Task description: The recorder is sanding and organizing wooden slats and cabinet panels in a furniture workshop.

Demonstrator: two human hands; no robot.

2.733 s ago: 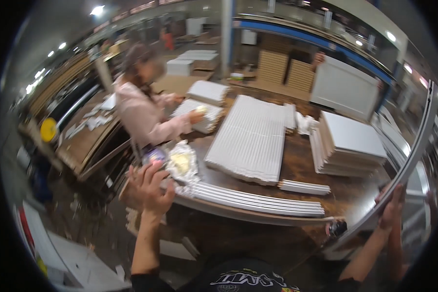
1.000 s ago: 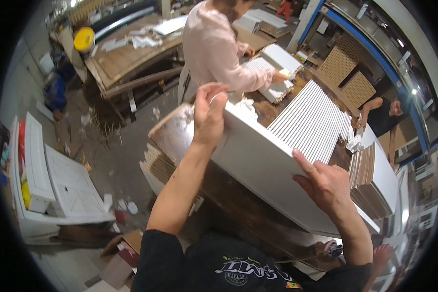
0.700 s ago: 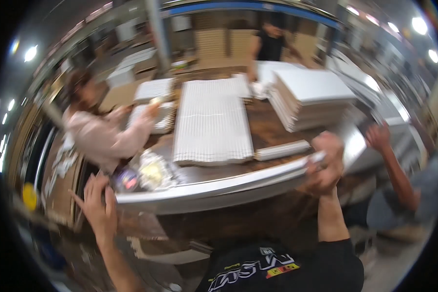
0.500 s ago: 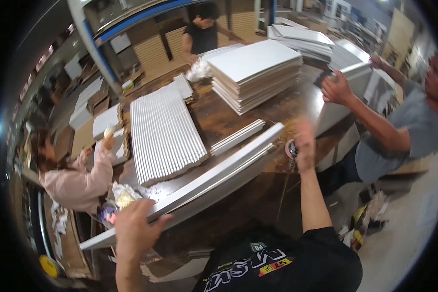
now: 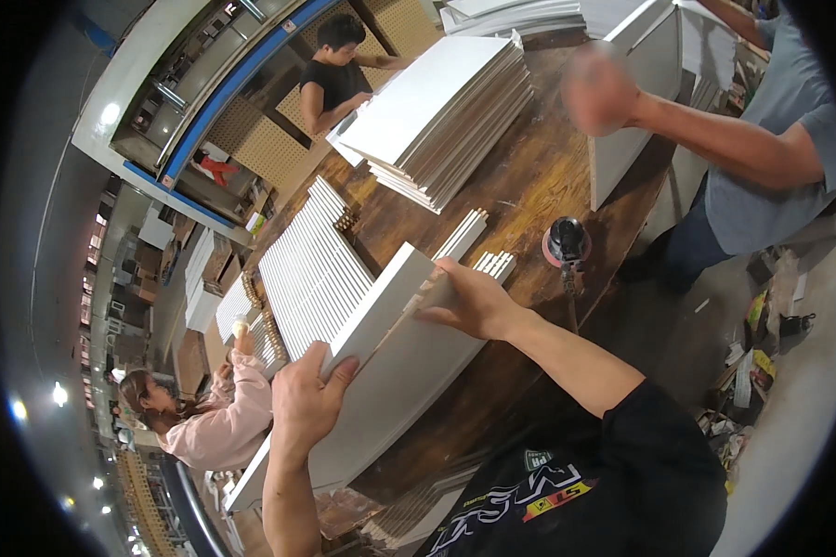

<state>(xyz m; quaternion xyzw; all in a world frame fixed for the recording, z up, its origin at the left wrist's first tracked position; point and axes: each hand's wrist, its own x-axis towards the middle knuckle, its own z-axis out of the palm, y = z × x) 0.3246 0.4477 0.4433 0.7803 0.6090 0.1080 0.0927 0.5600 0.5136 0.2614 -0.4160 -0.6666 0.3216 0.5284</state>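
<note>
A long white panel [image 5: 390, 404] is tilted up on its edge in front of me, slanting from lower left to the middle. My left hand [image 5: 306, 395] is closed over its upper edge, the thumb on the face nearest me. At the far right end, my right hand [image 5: 478, 302] grips the rough brown corner between fingers and thumb. Just beyond the panel lie short white strips [image 5: 463, 237] and a wide row of white ribbed strips [image 5: 320, 269]. A round black power sander [image 5: 567, 243] rests on the table to the right of my right hand.
A tall stack of white boards [image 5: 446, 102] stands on the brown wooden table [image 5: 529, 176]. One co-worker in black [image 5: 330, 88] is behind it. At right, another in grey [image 5: 762, 167] holds an upright board [image 5: 618, 162]. A person in pink [image 5: 223, 422] works at left.
Both hands have closed on the panel, which is now tilted up with its face toward me. My right hand came from beside the sander to the panel's end. The view has turned.
</note>
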